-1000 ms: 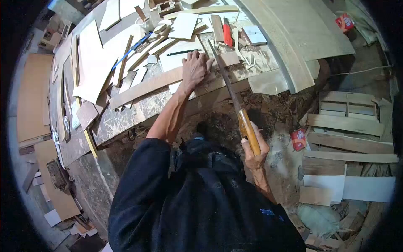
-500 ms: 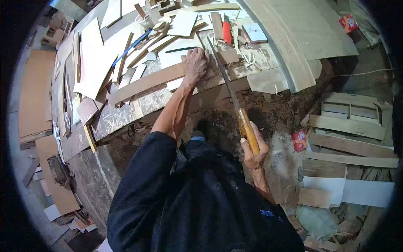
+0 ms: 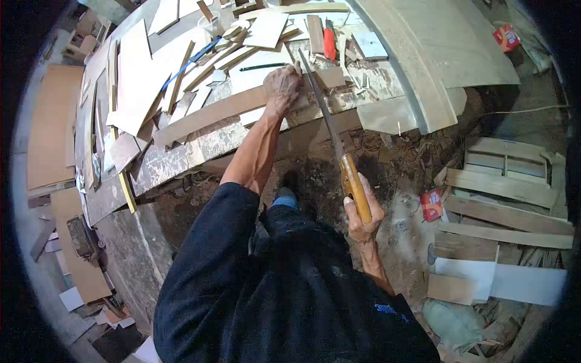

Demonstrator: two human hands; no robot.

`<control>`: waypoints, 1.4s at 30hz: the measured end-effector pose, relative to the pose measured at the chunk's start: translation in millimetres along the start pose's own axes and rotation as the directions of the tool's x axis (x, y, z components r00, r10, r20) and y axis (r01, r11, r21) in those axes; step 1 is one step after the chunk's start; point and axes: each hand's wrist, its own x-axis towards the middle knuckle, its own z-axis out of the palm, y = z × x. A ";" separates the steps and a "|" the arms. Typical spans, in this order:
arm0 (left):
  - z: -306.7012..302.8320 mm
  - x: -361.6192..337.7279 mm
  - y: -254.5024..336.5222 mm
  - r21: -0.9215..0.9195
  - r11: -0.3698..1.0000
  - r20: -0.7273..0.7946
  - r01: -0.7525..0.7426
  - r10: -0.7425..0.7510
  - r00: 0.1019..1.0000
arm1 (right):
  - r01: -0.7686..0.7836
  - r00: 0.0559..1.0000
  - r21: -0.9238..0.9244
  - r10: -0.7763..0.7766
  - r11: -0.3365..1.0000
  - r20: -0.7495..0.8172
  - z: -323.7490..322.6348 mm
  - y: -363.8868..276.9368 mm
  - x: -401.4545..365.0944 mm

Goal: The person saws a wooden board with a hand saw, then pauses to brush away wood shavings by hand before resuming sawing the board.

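My right hand [image 3: 365, 210] is wrapped round the yellow wooden handle of a handsaw [image 3: 325, 112]. Its long narrow blade points away from me and lies across a brown wooden strip [image 3: 212, 115] near the strip's right end. My left hand [image 3: 282, 86], its fingers curled, holds that strip on the worktable [image 3: 203, 148], just left of the blade. Whether the teeth have cut into the wood is too small to tell. Beyond my left hand lies a dark pencil-like stick [image 3: 262, 66]. A red-handled tool [image 3: 329, 42] is past the saw's tip.
White and brown board offcuts [image 3: 266, 30] crowd the table's back and left. A long grey-edged panel [image 3: 417, 91] covers its right side. Stacked wooden frames and boards [image 3: 502, 187] stand on the floor at right, beside a red packet [image 3: 431, 205]. Debris litters the ground.
The view has shifted slightly. My left hand stays on the strip, and the saw in my right hand has barely moved.
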 end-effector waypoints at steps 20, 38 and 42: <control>-7.8 0.0 -0.5 0.051 0.997 0.095 -0.060 0.055 0.994 | 0.065 0.998 -0.108 -0.065 0.992 0.003 17.5 6.7 1.7; 6.0 -8.7 -24.1 0.146 0.954 0.075 -0.262 0.253 0.965 | 0.018 0.999 -0.115 -0.015 0.993 0.032 40.0 3.7 40.7; -8.6 3.4 -2.1 0.167 0.974 0.218 -0.152 0.114 0.969 | 0.066 0.998 -0.064 -0.065 0.996 0.022 19.0 -0.6 -7.8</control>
